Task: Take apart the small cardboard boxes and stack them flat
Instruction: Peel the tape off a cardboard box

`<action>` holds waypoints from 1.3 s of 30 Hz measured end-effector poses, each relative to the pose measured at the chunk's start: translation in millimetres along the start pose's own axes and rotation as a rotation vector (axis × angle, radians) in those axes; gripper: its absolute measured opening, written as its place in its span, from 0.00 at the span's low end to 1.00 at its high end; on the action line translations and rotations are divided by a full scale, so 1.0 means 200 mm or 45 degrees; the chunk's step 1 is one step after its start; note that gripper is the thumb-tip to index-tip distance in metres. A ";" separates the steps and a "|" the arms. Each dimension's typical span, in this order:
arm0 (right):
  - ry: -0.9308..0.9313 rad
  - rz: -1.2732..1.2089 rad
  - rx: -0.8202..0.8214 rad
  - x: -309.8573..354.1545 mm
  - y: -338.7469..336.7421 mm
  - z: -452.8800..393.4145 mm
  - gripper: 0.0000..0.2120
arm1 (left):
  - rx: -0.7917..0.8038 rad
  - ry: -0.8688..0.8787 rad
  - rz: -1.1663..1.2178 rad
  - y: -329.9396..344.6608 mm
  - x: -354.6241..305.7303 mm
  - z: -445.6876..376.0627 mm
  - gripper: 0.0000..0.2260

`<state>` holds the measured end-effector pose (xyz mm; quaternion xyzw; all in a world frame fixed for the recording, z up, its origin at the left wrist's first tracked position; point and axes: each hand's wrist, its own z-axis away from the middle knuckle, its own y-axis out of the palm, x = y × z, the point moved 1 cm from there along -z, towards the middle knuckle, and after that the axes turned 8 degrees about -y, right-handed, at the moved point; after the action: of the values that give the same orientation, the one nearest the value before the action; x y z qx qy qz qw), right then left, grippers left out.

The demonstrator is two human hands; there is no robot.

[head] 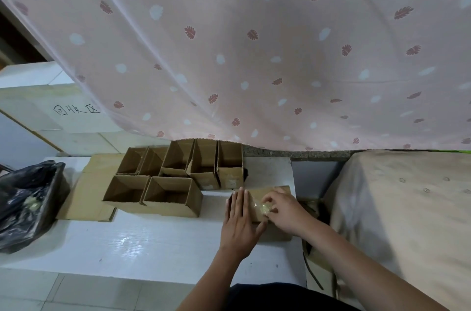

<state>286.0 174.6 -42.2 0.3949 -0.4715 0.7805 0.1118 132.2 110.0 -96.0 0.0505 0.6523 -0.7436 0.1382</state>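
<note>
Both hands up close on box w/ tape (265, 202) at right side of white table (142, 239): left hand (238, 224) flat, fingers straight, pressing it down; right hand (283, 211) pinching wad of clear tape (265, 208) on top. Open empty boxes (175, 173) clustered just left/behind, some sitting on flat cardboard sheet (89, 191). Black plastic bag (25, 203) far left, pink leaf-print curtain (254, 43) hanging behind.

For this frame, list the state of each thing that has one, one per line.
Left hand: fingers straight, pressing flat on the box being worked.
Right hand: pinching a crumpled wad of clear tape.
Box under the hands: closed, lying on the white table.
Seven open boxes: upright, empty, clustered together.
Flat cardboard: lying under the boxes.
Black bag: open.
</note>
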 end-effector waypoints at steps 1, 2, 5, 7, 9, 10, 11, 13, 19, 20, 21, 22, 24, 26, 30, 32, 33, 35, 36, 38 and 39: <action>-0.011 0.031 -0.009 0.01 0.00 -0.01 0.11 | 0.016 0.002 -0.031 0.00 0.00 -0.01 0.42; -0.026 0.073 -0.024 0.02 -0.01 -0.01 0.10 | 0.027 0.002 -0.060 0.00 0.00 -0.01 0.42; -0.085 0.266 -0.081 0.07 -0.02 -0.02 0.10 | 0.063 -0.005 -0.133 -0.01 -0.01 -0.01 0.42; -0.147 0.376 -0.116 0.10 -0.02 -0.03 0.09 | 0.050 -0.005 -0.165 -0.01 -0.02 0.01 0.42; -0.217 0.403 -0.111 0.12 -0.01 -0.04 0.09 | 0.039 0.002 -0.208 -0.02 -0.03 0.03 0.41; -0.240 0.397 -0.099 0.13 -0.01 -0.05 0.10 | 0.030 0.004 -0.236 -0.02 -0.04 0.03 0.40; -0.249 0.375 -0.085 0.14 0.00 -0.06 0.11 | 0.016 0.000 -0.250 -0.03 -0.04 0.03 0.40; -0.222 0.313 -0.055 0.14 0.01 -0.08 0.13 | -0.007 0.004 -0.226 -0.03 -0.03 0.03 0.41; -0.181 0.192 -0.035 0.12 0.03 -0.10 0.23 | 0.076 -0.024 -0.259 -0.03 -0.03 0.02 0.41; -0.174 0.163 -0.057 0.12 0.03 -0.11 0.25 | 0.051 -0.033 -0.280 -0.04 -0.03 0.02 0.40; -0.146 0.147 -0.080 0.13 0.02 -0.12 0.24 | 0.017 -0.028 -0.287 -0.04 -0.02 0.02 0.39; -0.109 0.142 -0.103 0.12 0.02 -0.13 0.20 | 0.029 -0.016 -0.274 -0.03 -0.02 0.01 0.39; -0.033 0.130 -0.119 0.11 0.01 -0.13 0.09 | 0.059 -0.006 -0.252 -0.02 -0.01 0.00 0.40; -0.003 0.116 -0.155 0.09 0.00 -0.12 0.09 | 0.073 -0.013 -0.252 -0.01 -0.01 -0.01 0.40; 0.022 0.018 -0.220 0.07 -0.05 -0.09 0.07 | 0.067 -0.021 -0.239 -0.01 -0.02 0.00 0.39; 0.070 -0.063 -0.211 0.08 -0.06 -0.08 0.04 | 0.075 -0.003 -0.231 -0.01 -0.01 0.01 0.40; 0.088 -0.095 -0.216 0.09 -0.06 -0.07 0.04 | 0.079 0.009 -0.236 -0.02 -0.01 0.01 0.40; 0.060 -0.055 -0.237 0.11 -0.06 -0.08 0.07 | 0.069 0.028 -0.236 -0.04 0.00 0.01 0.39; 0.031 -0.013 -0.232 0.13 -0.06 -0.09 0.10 | 0.082 0.030 -0.230 -0.06 0.00 0.01 0.37; -0.008 0.020 -0.199 0.18 -0.06 -0.11 0.12 | 0.099 0.002 -0.201 -0.10 0.04 0.00 0.35; -0.010 0.024 -0.165 0.22 -0.05 -0.13 0.14 | 0.073 -0.028 -0.186 -0.13 0.07 0.01 0.35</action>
<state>249.3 192.7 -11.2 0.3853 -0.5253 0.7478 0.1281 112.1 109.1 -75.2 -0.0014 0.6310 -0.7706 0.0893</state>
